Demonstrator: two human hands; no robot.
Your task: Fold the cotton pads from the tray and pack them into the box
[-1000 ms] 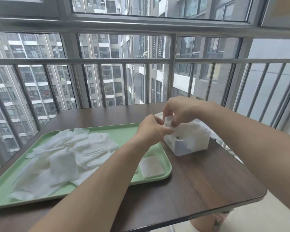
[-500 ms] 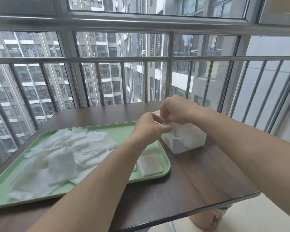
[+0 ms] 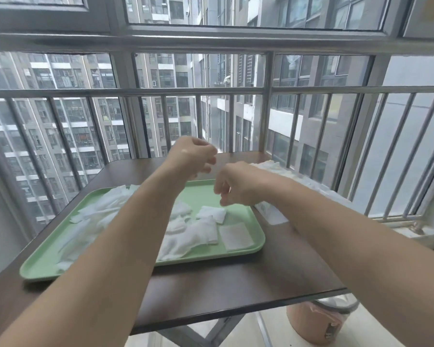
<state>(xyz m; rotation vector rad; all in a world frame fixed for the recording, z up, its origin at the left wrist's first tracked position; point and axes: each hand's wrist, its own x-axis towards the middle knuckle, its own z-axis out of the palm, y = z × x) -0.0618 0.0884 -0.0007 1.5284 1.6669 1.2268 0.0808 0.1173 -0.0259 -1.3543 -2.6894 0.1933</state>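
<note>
Indoors, green tray lies on dark table beside barred window

A dark wooden table carries a green tray and, just beside its right edge, a white box.

A dark wood-grain table stands against a metal railing of upright bars before a window. High-rise apartment blocks fill the view beyond the glass. Grey crossed legs show under the table's near edge. Below its near right corner stands a pinkish bin with a pale liner.
</note>
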